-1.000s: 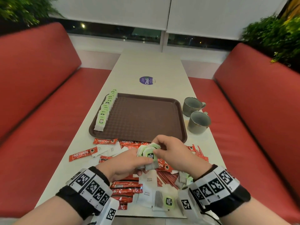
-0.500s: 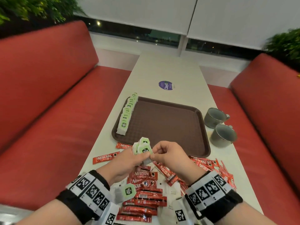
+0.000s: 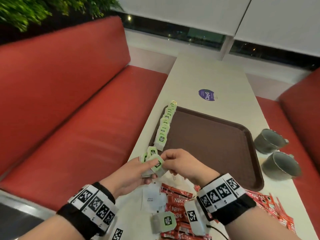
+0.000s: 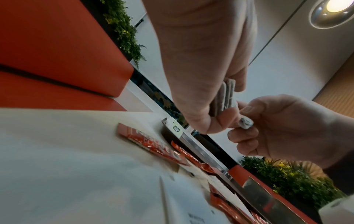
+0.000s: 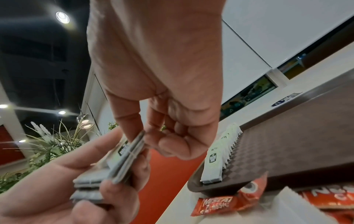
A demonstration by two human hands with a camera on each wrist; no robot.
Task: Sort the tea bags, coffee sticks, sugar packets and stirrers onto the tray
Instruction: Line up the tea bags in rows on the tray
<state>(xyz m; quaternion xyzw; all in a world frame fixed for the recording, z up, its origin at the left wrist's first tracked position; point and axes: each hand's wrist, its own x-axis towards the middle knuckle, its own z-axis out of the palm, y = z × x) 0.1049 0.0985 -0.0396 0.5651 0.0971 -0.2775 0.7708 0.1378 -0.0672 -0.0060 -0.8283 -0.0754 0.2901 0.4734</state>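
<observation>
My left hand [image 3: 147, 170] grips a small stack of green-labelled tea bags [image 3: 156, 164] just off the near left corner of the brown tray [image 3: 207, 144]. My right hand [image 3: 166, 161] pinches the top bag of that stack between thumb and fingers. In the right wrict view the right hand [image 5: 141, 141] nips the edge of the tea bags [image 5: 124, 163]. A row of tea bags [image 3: 164, 125] stands along the tray's left edge. Red coffee sticks [image 3: 176, 201], white sugar packets [image 3: 152, 200] and one loose tea bag [image 3: 164, 222] lie on the table under my wrists.
Two grey cups [image 3: 268, 141] [image 3: 280, 167] stand right of the tray. More red packets [image 3: 270, 205] lie at the near right. The white table [image 3: 216, 80] carries a purple sticker [image 3: 207, 95] beyond the tray. Red benches [image 3: 78, 110] flank the table.
Both hands, still joined on the tea bag stack, have moved left and forward from the tray's near edge to its near left corner. The head view has swung left.
</observation>
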